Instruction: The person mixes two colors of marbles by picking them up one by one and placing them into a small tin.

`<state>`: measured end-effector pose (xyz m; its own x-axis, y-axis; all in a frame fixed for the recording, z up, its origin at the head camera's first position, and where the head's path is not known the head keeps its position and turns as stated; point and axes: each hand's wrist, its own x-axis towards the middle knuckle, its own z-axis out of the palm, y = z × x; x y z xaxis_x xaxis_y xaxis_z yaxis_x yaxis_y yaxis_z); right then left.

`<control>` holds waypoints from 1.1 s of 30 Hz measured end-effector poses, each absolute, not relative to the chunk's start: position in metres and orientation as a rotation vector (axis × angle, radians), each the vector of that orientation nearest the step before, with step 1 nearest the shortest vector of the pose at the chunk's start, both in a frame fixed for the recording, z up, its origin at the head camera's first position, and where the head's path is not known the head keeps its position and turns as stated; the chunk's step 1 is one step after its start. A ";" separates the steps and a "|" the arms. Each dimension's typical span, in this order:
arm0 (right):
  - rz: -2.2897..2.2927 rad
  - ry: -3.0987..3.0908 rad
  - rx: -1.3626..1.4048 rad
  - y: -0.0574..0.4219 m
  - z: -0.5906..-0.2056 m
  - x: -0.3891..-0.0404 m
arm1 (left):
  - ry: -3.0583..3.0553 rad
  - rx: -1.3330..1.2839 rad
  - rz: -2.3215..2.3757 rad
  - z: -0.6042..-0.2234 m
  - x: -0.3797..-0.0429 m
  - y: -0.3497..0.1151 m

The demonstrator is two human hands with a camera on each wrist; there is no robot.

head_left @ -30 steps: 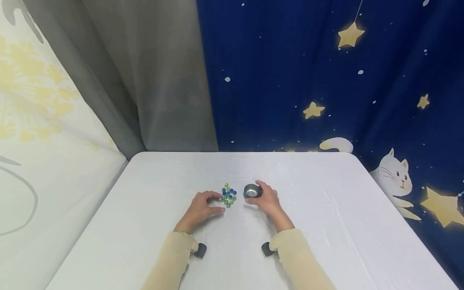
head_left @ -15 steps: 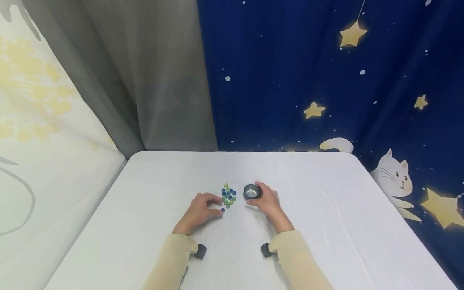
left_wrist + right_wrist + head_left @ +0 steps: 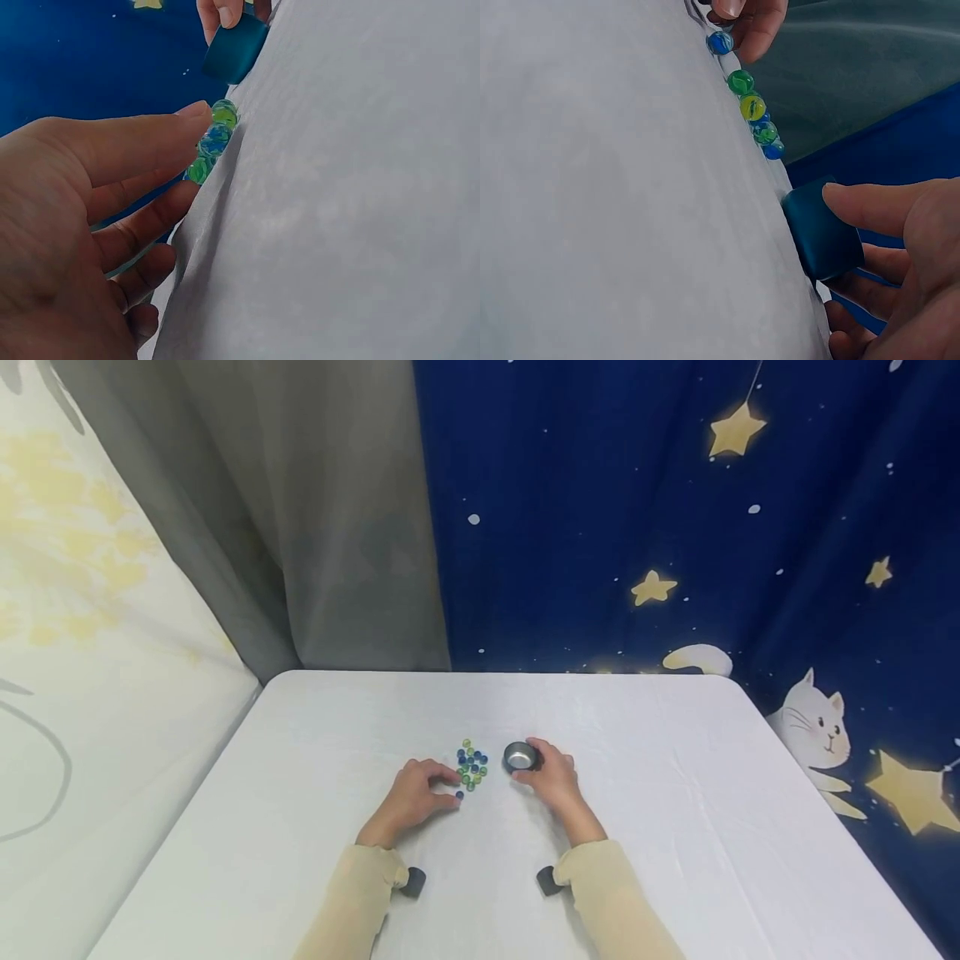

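My left hand (image 3: 411, 795) is beside a cluster of glass marbles (image 3: 472, 766) on the white tabletop, thumb and index finger apart. A single blue marble (image 3: 720, 43) lies off from the group, right by the thumb tip. The cluster mixes blue, green and yellow-green marbles. To its right, my right hand (image 3: 556, 774) holds a small dark teal cup (image 3: 521, 757) with a silvery inside, mouth up. In the right wrist view the thumb lies on the cup's near side, with fingers behind it. The left wrist view shows marbles (image 3: 215, 139) just past the left fingertips.
A white cloth covers the wide table (image 3: 675, 777). Behind it hang a grey curtain (image 3: 352, 527) and a dark blue curtain (image 3: 570, 527) printed with stars and a cat. A black wrist camera (image 3: 413, 882) sits under the left cuff, with another (image 3: 550, 881) under the right.
My left thumb has drawn slightly back, and the single blue marble now shows by its tip, nearer me than the cluster. My right hand has stayed at the cup.
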<state>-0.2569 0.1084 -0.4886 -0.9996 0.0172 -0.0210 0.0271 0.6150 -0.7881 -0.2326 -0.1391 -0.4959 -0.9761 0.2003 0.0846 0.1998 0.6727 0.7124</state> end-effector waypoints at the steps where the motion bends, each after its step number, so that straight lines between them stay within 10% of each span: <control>1: -1.371 2.822 0.034 0.108 -0.489 -0.257 | 2.878 0.349 1.219 -0.497 -0.233 -0.139; 33: -1.417 2.844 0.064 0.109 -0.495 -0.257 | 2.815 0.347 1.049 -0.491 -0.248 -0.135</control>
<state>-0.2571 0.1086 -0.4950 -0.9985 0.0524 0.0145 0.0200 0.6017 -0.7984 -0.2480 -0.1354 -0.4913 -0.9669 0.2534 -0.0296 0.1722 0.7338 0.6571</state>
